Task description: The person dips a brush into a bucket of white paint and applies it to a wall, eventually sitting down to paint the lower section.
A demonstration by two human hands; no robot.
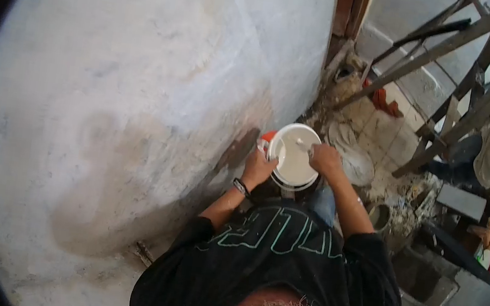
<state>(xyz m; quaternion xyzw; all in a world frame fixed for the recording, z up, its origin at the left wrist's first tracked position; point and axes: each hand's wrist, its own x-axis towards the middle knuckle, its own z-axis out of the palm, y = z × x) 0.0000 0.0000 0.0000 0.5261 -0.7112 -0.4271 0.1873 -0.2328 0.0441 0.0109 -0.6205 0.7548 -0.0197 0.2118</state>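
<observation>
A white bucket (294, 181) with pale, creamy liquid (294, 162) inside stands in front of my body, close to the wall. My left hand (259, 168) is closed on the bucket's left rim, thumb over the edge. Beside those fingers a bit of orange (269, 136) shows; I cannot make out what it is. Over the right rim, my right hand (325, 161) is closed around a short, pale tool (302, 144). The tool's far end reaches toward the liquid; its kind is not clear.
A rough, patchy plastered wall (145, 67) fills the left side. To the right rises a wooden ladder-like frame (434, 60). A pale sack (351, 157), a grey block (461, 202), a dark tub (378, 216) and rubble lie on the tiled floor.
</observation>
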